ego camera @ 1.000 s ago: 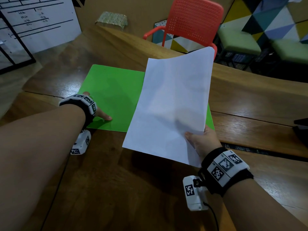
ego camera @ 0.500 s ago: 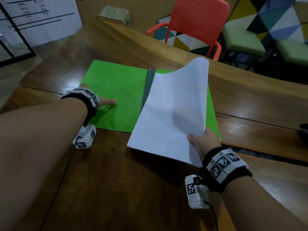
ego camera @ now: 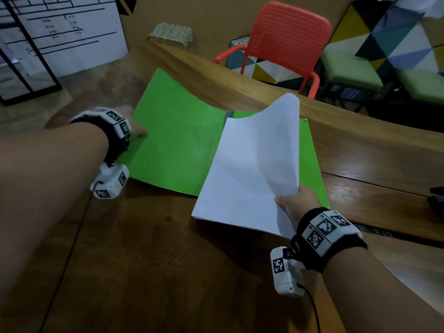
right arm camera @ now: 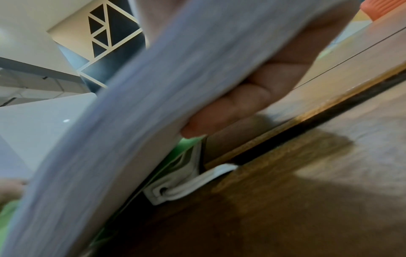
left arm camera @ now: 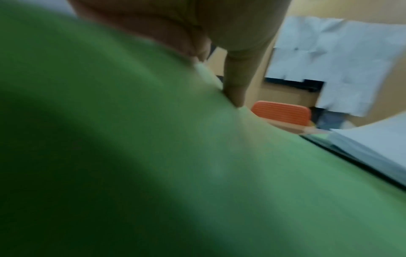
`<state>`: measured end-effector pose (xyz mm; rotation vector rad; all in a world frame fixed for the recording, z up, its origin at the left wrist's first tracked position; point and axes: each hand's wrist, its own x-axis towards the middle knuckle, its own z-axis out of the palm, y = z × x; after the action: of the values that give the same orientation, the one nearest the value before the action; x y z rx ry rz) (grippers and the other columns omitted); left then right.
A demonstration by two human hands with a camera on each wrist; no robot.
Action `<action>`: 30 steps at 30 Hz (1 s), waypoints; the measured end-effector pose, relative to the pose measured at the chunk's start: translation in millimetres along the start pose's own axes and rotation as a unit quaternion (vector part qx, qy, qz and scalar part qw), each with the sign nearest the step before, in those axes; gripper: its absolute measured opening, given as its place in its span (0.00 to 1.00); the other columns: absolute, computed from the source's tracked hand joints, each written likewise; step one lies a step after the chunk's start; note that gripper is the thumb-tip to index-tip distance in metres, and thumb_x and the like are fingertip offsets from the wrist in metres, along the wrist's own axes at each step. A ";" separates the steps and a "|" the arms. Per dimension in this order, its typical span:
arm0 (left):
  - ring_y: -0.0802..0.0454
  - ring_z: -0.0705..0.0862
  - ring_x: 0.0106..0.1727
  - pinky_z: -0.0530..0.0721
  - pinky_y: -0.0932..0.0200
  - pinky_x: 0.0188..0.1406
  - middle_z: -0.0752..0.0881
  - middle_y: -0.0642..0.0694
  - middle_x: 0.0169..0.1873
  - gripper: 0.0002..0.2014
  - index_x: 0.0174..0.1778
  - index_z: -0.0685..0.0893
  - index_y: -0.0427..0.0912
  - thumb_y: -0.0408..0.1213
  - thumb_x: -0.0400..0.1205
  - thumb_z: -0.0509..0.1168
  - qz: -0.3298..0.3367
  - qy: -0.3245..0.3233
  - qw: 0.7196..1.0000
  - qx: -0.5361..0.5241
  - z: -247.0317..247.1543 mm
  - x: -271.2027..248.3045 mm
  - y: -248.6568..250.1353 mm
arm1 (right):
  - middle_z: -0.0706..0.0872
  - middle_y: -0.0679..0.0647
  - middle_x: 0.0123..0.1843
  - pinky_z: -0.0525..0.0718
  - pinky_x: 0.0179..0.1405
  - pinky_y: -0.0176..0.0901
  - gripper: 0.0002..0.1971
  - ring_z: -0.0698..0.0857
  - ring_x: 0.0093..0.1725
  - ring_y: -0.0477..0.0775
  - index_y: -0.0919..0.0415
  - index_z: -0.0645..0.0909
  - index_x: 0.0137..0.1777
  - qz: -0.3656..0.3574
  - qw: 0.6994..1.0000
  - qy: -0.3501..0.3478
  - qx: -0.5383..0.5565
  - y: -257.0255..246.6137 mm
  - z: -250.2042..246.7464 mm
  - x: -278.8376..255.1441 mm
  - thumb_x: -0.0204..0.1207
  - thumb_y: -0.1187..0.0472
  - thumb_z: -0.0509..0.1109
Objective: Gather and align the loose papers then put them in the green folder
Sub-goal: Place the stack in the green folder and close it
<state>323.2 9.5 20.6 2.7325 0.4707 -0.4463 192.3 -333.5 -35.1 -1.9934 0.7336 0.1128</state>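
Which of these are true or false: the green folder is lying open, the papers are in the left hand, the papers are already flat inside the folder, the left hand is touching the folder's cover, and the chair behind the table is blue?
1. The green folder is open on the table. True.
2. The left hand holds the papers. False: the right hand grips them by a near corner.
3. The papers lie flat inside the folder. False: they are raised and curved above its right half.
4. The left hand touches the folder's left cover. True.
5. The chair is blue. False: it is red-orange.
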 end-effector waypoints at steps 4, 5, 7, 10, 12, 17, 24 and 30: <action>0.35 0.81 0.60 0.80 0.42 0.61 0.80 0.34 0.62 0.21 0.67 0.72 0.35 0.42 0.81 0.63 0.107 0.012 0.993 -0.057 -39.7 -40.8 28.9 | 0.86 0.62 0.47 0.85 0.58 0.61 0.13 0.86 0.53 0.67 0.63 0.82 0.51 0.009 1.000 0.011 -0.009 0.6 -16.3 -9.9 0.66 0.73 0.70; 0.36 0.80 0.60 0.80 0.42 0.61 0.80 0.34 0.62 0.19 0.66 0.72 0.35 0.41 0.82 0.61 0.124 0.011 0.991 -0.046 -46.4 -56.0 38.4 | 0.85 0.62 0.48 0.84 0.59 0.62 0.15 0.86 0.54 0.68 0.65 0.82 0.54 0.012 1.000 0.013 -0.012 1.0 -20.7 -13.9 0.67 0.73 0.70; 0.37 0.80 0.61 0.79 0.41 0.63 0.79 0.36 0.63 0.19 0.68 0.70 0.37 0.39 0.82 0.60 0.161 -0.005 0.987 -0.022 -57.3 -81.5 55.2 | 0.84 0.62 0.48 0.84 0.59 0.61 0.16 0.85 0.54 0.68 0.67 0.81 0.58 0.017 0.999 0.016 -0.030 0.6 -28.7 -23.2 0.68 0.72 0.70; 0.37 0.79 0.61 0.80 0.40 0.63 0.77 0.36 0.66 0.21 0.72 0.66 0.38 0.36 0.82 0.58 0.209 -0.042 0.977 -0.007 -65.1 -131.1 74.5 | 0.84 0.63 0.49 0.84 0.59 0.59 0.18 0.84 0.54 0.67 0.70 0.80 0.60 0.016 0.999 0.025 -0.040 1.0 -48.0 -44.2 0.70 0.73 0.69; 0.40 0.80 0.56 0.82 0.45 0.55 0.78 0.37 0.61 0.19 0.70 0.67 0.37 0.33 0.82 0.57 0.230 -0.052 0.972 -0.002 -65.0 -163.0 83.2 | 0.83 0.63 0.50 0.84 0.56 0.55 0.17 0.83 0.51 0.65 0.70 0.79 0.61 0.020 0.998 0.027 -0.050 5.3 -60.9 -57.0 0.71 0.71 0.68; 0.49 0.81 0.38 0.85 0.60 0.22 0.79 0.44 0.43 0.11 0.58 0.66 0.42 0.31 0.81 0.56 0.239 -0.094 0.965 -0.044 -53.9 -245.8 83.4 | 0.85 0.65 0.52 0.85 0.57 0.55 0.17 0.84 0.53 0.66 0.71 0.79 0.56 0.042 0.997 0.020 -0.069 33.2 -81.3 -99.5 0.71 0.61 0.74; 0.37 0.85 0.38 0.87 0.47 0.31 0.82 0.35 0.45 0.18 0.64 0.66 0.42 0.27 0.78 0.57 0.239 -0.210 0.941 -0.111 -34.6 -318.0 56.0 | 0.84 0.60 0.48 0.83 0.54 0.54 0.14 0.83 0.50 0.62 0.66 0.79 0.57 0.062 0.993 -0.076 -0.062 77.4 -74.6 -160.3 0.72 0.70 0.70; 0.38 0.86 0.37 0.88 0.48 0.33 0.83 0.38 0.41 0.20 0.60 0.65 0.49 0.27 0.76 0.60 0.212 -0.183 0.953 -0.114 -19.2 -332.7 23.4 | 0.83 0.62 0.52 0.79 0.60 0.52 0.18 0.81 0.56 0.61 0.70 0.80 0.62 0.030 0.987 -0.136 -0.080 95.5 -52.6 -200.3 0.71 0.74 0.70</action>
<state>38.3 -92.5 162.3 2.3587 -0.1516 -0.7091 -33.6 -319.9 -6.9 -2.0538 0.6224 0.4839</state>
